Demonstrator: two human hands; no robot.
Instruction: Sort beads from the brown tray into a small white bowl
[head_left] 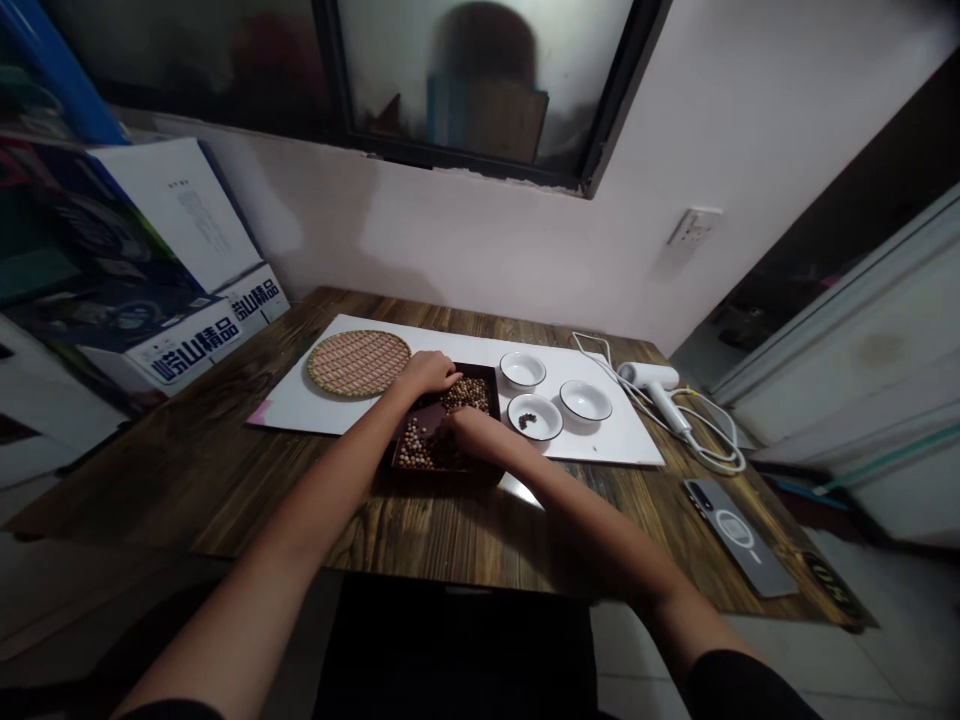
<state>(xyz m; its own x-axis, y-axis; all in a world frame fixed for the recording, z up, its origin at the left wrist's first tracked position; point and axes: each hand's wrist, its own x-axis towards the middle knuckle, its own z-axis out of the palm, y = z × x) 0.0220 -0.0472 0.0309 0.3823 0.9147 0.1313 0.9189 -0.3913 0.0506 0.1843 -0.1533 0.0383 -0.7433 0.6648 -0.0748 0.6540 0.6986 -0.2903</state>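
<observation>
A dark red tray holds many small round pieces, brown and pale, like beads or nuts. More of them lie in its near left part. My left hand is at the tray's far left corner, fingers curled over the rim. Inside the tray, my right hand reaches down among the pieces with bent fingers; its fingertips are hidden, so what they pinch cannot be seen. Just right of the tray, a white dark-rimmed bowl contains a few dark pieces.
Two more white bowls stand behind and right of it. A round woven mat lies left on the white board. A white hair dryer with its cable and a grey phone lie on the right of the wooden table.
</observation>
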